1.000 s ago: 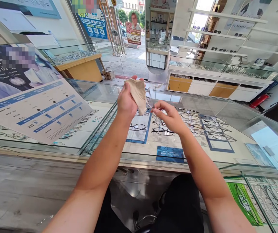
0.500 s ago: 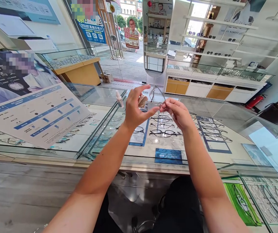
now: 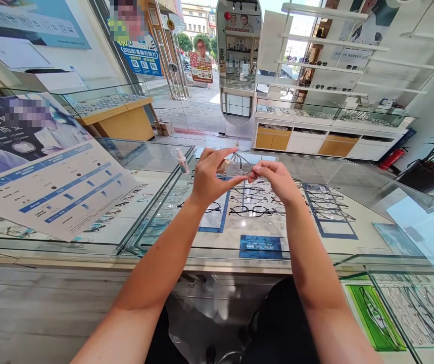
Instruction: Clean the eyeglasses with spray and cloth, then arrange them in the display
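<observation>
Eyeglasses sit pinched in the right hand; the left hand, thumb and forefinger spread, holds tan cloth.

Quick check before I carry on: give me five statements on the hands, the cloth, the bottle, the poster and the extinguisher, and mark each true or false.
1. The right hand holds glasses. True.
2. The bottle is in the left hand. False: it is on the glass counter, apart from both hands.
3. The cloth is in the left hand. True.
4. The poster is to the right of the bottle. False: it is to the left.
5. The extinguisher is red. True.
</observation>
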A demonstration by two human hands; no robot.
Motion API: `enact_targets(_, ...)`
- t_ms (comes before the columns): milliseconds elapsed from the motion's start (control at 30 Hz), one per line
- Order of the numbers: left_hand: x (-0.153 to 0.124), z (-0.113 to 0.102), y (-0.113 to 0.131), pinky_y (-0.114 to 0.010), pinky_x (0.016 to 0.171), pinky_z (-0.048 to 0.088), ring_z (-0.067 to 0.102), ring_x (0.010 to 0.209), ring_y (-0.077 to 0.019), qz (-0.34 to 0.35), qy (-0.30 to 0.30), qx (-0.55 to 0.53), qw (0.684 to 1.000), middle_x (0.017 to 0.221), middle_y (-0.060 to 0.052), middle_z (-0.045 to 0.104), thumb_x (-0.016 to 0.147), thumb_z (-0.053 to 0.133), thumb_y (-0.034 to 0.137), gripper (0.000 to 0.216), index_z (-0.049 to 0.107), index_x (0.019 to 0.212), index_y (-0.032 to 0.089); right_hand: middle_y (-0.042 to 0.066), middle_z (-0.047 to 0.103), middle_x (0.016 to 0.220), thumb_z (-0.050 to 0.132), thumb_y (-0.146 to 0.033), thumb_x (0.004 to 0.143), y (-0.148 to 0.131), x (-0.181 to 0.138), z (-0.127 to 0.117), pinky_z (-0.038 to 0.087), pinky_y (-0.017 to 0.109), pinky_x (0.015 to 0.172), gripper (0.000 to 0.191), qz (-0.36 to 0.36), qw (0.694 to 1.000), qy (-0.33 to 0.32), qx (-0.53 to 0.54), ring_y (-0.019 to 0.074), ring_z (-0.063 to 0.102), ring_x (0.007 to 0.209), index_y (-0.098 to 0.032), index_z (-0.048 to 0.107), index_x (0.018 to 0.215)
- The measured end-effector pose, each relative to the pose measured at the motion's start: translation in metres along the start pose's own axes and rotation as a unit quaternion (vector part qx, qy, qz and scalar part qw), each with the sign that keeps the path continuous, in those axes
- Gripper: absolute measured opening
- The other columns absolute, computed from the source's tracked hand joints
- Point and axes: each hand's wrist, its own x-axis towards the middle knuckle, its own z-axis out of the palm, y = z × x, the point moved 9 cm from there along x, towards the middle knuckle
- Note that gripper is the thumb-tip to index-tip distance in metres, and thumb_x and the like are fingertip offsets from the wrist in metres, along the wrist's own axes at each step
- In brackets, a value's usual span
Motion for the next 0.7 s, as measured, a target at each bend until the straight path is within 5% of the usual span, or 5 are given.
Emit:
enact_targets(100,0.000,-0.009,0.000,-0.044,0.085,0.058,0.067,0.099,-0.0281,-0.015,0.058,0.013,0.998,0.110,-0.008,0.079,0.089,0.084,0.075,0.072,0.072,0.142,0.028,0.006,0.080,0.105,0.065,-0.056,0.099,-0.019,-0.009,-0.024,0.052,0.043,0.101,0.033,-0.094,0.980,0.162,-0.066,0.0237,0.071,0.101,-0.025,0.075,0.097)
enact_targets(200,0.014,-0.028,0.002,-0.048,0.093,0.058,0.067,0.106,-0.0304,-0.026,0.137,0.030,0.990,0.120,-0.010,0.078,0.086,0.088,0.073,0.073,0.070,0.142,0.029,0.009,0.075,0.134,0.067,-0.053,0.097,-0.052,-0.028,-0.038,0.052,0.048,0.108,0.038,-0.201,0.922,0.300,-0.141,0.0269,0.068,0.120,-0.029,0.068,0.127)
enact_targets(400,0.085,-0.060,0.009,-0.057,0.116,0.054,0.060,0.140,-0.0373,-0.018,0.204,-0.021,0.979,0.147,-0.010,0.068,0.084,0.091,0.069,0.080,0.061,0.149,0.035,0.013,0.058,0.159,0.080,-0.055,0.092,-0.134,-0.015,-0.029,0.049,0.061,0.120,0.077,-0.278,0.877,0.276,-0.277,0.0358,0.056,0.145,-0.034,0.047,0.159)
enact_targets(533,0.111,-0.073,0.022,-0.059,0.122,0.052,0.054,0.152,-0.0383,-0.003,0.243,-0.068,0.968,0.150,-0.009,0.064,0.089,0.089,0.065,0.078,0.056,0.154,0.039,0.015,0.054,0.163,0.076,-0.056,0.097,-0.167,-0.006,-0.027,0.047,0.067,0.123,0.075,-0.277,0.869,0.289,-0.292,0.0393,0.049,0.154,-0.034,0.046,0.161)
enact_targets(700,0.108,-0.082,0.031,-0.057,0.118,0.057,0.061,0.146,-0.0362,0.004,0.249,-0.057,0.967,0.145,-0.008,0.067,0.090,0.090,0.061,0.076,0.057,0.154,0.039,0.013,0.061,0.158,0.076,-0.052,0.100,-0.175,-0.012,-0.020,0.048,0.065,0.124,0.066,-0.303,0.838,0.323,-0.319,0.0373,0.056,0.149,-0.036,0.052,0.159)
